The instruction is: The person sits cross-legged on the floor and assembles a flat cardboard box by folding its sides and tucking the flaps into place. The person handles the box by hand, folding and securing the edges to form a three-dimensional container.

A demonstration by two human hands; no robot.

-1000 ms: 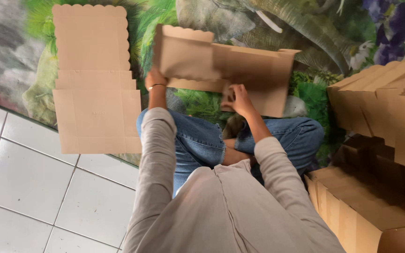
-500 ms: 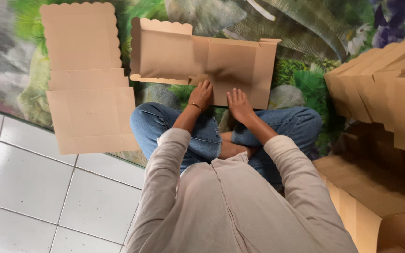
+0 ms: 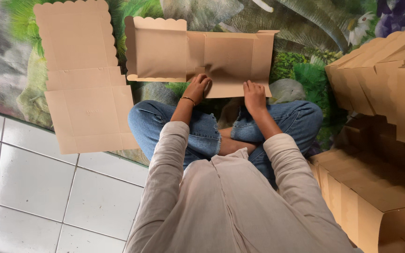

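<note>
A tan cardboard box blank (image 3: pixel 226 58) lies unfolded on the leafy printed mat (image 3: pixel 301 75) in front of my crossed legs in blue jeans (image 3: pixel 165 122). One end of the blank has a scalloped flap (image 3: pixel 160 51) folded over. My left hand (image 3: pixel 198 88), with a thin bracelet at the wrist, curls its fingers on the blank's near edge. My right hand (image 3: pixel 254 96) grips the same near flap a little to the right. Both arms are in beige long sleeves.
A second flat box blank (image 3: pixel 83 79) with a scalloped end lies to the left, partly over the white floor tiles (image 3: pixel 38 187). Stacks of folded cardboard boxes (image 3: pixel 385 84) fill the right side, with more of them (image 3: pixel 366 197) beside my right hip.
The blank was held up and half folded; now it lies spread flat and wider on the mat. Both hands have come down to its near edge.
</note>
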